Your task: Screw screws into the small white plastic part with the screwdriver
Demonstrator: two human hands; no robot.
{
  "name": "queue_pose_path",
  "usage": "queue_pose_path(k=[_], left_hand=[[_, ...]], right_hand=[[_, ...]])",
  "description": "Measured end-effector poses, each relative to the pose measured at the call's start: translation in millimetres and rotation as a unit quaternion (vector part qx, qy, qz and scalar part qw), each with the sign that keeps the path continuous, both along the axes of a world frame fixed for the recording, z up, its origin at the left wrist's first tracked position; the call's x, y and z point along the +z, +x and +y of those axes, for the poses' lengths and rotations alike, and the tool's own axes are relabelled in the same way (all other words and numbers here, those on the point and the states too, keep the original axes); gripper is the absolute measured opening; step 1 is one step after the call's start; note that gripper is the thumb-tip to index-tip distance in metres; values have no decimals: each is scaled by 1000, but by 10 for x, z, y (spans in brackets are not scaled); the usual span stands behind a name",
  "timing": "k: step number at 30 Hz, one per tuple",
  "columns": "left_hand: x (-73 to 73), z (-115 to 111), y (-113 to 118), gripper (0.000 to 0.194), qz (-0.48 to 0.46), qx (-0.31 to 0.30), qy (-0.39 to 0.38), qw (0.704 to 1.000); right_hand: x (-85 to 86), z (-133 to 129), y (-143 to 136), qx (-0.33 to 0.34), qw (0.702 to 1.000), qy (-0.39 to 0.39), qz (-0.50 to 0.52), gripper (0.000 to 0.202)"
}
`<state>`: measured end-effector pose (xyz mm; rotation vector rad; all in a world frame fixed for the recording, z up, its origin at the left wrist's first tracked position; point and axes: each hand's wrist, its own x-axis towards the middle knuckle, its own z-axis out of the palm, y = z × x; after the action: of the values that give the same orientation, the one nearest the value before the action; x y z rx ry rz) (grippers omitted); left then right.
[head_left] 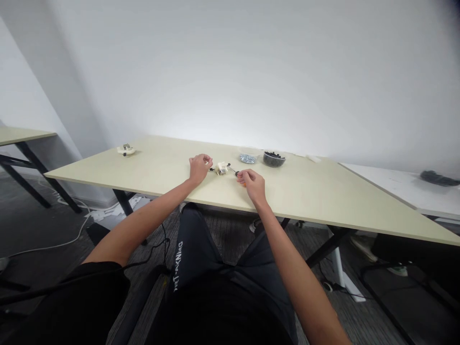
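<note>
A small cream-coloured part (222,168) with metal and black pieces on it lies on the table between my hands. My right hand (252,183) is closed round a screwdriver (233,171) whose thin shaft points left at the part's right side. Left of the part, my left hand (200,167) is closed, thumb and fingertips brought together; whatever it may pinch is too small to make out. A little black piece (212,169) shows between that hand and the part.
Behind my right hand stand a clear tub of silvery screws (247,158) and a clear bowl of black pieces (273,159). A similar cream part (126,150) sits at the table's far left. A white table (381,184) adjoins on the right, with a black item (439,178).
</note>
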<state>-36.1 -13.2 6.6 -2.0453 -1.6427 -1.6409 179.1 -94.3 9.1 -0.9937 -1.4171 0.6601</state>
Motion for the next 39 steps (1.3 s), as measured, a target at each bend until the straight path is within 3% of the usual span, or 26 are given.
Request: queue_pose_path(k=[39], left_hand=[[29,-35,13,6,-2,2,-17,1000]], right_hand=[[-3,1,5,5,1000,-2,-10,26]])
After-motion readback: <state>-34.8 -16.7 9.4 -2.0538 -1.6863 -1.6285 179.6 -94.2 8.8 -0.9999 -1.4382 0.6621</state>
